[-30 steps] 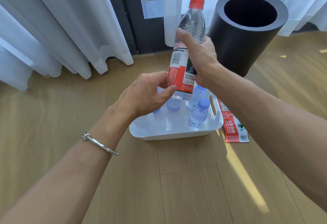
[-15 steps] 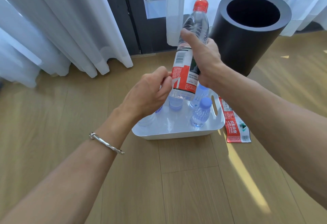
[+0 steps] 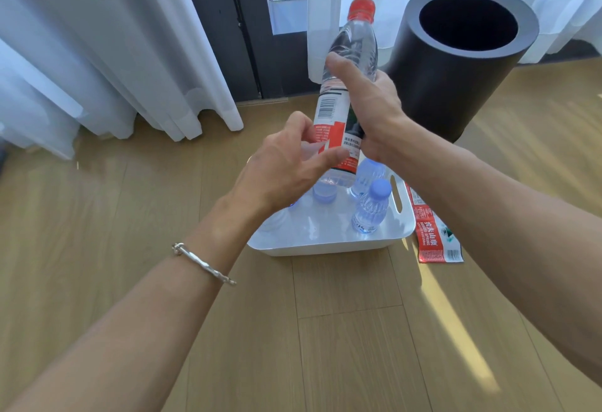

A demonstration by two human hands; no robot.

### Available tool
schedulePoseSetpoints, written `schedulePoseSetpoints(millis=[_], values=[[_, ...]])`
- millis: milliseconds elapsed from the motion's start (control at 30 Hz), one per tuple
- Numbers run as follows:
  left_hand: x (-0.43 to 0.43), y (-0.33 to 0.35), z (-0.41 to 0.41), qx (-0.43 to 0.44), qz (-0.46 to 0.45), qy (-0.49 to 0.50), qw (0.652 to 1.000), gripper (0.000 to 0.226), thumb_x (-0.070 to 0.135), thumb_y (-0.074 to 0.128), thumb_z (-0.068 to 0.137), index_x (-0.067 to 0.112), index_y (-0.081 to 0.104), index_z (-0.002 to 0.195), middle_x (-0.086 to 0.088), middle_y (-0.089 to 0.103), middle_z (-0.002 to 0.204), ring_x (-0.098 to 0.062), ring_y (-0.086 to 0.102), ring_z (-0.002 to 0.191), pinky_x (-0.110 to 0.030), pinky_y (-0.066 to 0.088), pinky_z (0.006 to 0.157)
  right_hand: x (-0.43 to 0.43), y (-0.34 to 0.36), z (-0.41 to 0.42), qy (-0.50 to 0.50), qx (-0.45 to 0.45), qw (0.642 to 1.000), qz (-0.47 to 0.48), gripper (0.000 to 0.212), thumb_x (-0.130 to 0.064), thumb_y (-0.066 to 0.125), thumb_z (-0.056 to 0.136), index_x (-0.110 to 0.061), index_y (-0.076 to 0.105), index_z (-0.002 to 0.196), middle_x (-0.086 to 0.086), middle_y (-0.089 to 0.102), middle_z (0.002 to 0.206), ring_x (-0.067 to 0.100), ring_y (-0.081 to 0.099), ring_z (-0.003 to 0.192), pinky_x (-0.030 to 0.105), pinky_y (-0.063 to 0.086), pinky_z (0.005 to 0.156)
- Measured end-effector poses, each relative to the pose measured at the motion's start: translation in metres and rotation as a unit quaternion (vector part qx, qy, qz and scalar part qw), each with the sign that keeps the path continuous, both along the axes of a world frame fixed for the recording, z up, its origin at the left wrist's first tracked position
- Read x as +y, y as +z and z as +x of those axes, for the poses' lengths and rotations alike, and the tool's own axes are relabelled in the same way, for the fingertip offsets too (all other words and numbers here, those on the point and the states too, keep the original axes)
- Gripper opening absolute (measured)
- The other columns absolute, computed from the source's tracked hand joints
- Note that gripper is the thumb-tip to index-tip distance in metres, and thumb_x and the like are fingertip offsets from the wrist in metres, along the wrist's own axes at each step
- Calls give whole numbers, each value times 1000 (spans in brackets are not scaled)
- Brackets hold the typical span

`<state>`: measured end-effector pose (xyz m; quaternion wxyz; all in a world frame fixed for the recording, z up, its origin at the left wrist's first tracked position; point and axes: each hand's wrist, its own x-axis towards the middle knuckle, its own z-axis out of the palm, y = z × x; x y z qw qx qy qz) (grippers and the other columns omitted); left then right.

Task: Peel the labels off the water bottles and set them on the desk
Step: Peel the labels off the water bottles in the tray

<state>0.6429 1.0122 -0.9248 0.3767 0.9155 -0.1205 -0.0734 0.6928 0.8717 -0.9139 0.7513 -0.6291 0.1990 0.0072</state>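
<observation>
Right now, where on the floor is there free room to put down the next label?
Free: the floor strip in front of the tray, nearest you, and the floor left of it up to the curtains. Crowded: the tray holds small bottles, and right of it a peeled label lies before the black bin.
</observation>
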Motion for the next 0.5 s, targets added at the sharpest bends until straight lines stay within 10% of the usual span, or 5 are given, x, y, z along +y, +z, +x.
schedulePoseSetpoints(millis=[500], values=[[5, -9, 3, -189, 44, -17, 981, 31, 41, 42, 99, 12, 46, 88, -3, 69, 88, -20, 64, 64, -34, 54, 52, 8, -5, 2, 5, -14, 1000, 24, 54, -35, 76, 78, -9, 53, 120, 10, 68, 93, 19, 70, 70, 33, 61, 65]])
